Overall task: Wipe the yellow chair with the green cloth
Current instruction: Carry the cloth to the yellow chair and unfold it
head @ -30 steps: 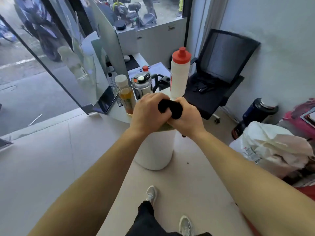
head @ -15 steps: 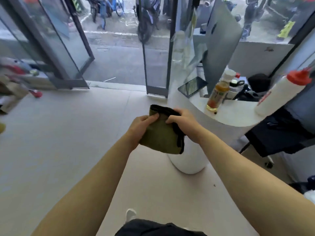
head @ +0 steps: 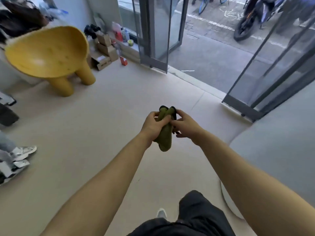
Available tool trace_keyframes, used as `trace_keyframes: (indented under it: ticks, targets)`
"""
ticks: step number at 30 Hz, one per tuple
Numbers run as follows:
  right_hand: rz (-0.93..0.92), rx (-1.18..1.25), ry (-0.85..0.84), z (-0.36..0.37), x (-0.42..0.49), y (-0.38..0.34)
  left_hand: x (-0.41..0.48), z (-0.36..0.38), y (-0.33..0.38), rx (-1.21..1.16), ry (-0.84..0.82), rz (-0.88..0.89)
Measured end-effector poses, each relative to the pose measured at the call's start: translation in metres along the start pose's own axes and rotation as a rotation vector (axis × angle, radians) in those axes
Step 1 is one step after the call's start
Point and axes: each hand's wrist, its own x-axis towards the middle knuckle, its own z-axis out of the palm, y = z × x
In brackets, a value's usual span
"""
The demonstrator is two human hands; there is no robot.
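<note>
The yellow chair (head: 49,53), a round bowl-shaped seat on thick legs, stands on the floor at the far left, well away from my hands. The green cloth (head: 165,133) is bunched and folded in front of me, olive green with a dark edge. My left hand (head: 154,124) is wrapped around its middle. My right hand (head: 185,124) pinches its upper right side with the fingertips. Both arms reach forward over the pale floor at mid-frame.
Cardboard boxes (head: 104,50) and bottles sit behind the chair by the wall. Glass doors (head: 158,31) stand open onto the street ahead. Another person's shoe (head: 23,153) shows at the left edge. A white curved counter (head: 272,150) is on my right.
The view has swung left, from the counter with bottles to the room with the yellow chair. The cloth went from spread flat between my hands to bunched lengthwise.
</note>
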Motion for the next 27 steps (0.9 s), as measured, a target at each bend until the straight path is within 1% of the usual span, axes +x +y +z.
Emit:
trace_keyframes:
  ticks: [5, 7, 9, 11, 13, 16, 18, 20, 21, 22, 25, 27]
  targets:
    - [-0.053, 0.001, -0.089, 0.043, 0.110, -0.044, 0.078, -0.080, 0.005, -0.081, 0.173, -0.058]
    - [-0.085, -0.073, -0.132, 0.061, 0.166, -0.064, 0.114, -0.113, 0.011, -0.091, 0.278, -0.057]
    - [-0.135, -0.171, -0.122, 0.079, 0.222, -0.090, 0.151, -0.148, 0.021, -0.089, 0.398, -0.061]
    - [-0.207, -0.247, -0.088, 0.093, 0.277, -0.124, 0.190, -0.186, 0.038, -0.037, 0.525, -0.051]
    - [-0.257, -0.290, -0.114, 0.104, 0.328, -0.166, 0.226, -0.226, 0.056, 0.019, 0.626, -0.053]
    - [-0.314, -0.400, -0.172, 0.119, 0.399, -0.235, 0.278, -0.288, 0.077, 0.046, 0.754, -0.154]
    - [-0.357, -0.421, -0.201, 0.133, 0.443, -0.281, 0.308, -0.325, 0.088, 0.061, 0.830, -0.246]
    - [-0.418, -0.430, -0.218, 0.152, 0.487, -0.323, 0.337, -0.358, 0.096, 0.184, 0.825, -0.330]
    - [-0.441, -0.431, -0.231, 0.163, 0.508, -0.342, 0.352, -0.373, 0.101, 0.254, 0.821, -0.329]
    - [-0.444, -0.412, -0.254, 0.176, 0.528, -0.361, 0.369, -0.387, 0.108, 0.286, 0.836, -0.270]
    - [-0.362, -0.263, -0.351, 0.222, 0.593, -0.408, 0.427, -0.425, 0.139, 0.210, 0.891, 0.065]
    - [-0.241, -0.105, -0.391, 0.251, 0.638, -0.435, 0.472, -0.452, 0.163, 0.089, 0.834, 0.187]
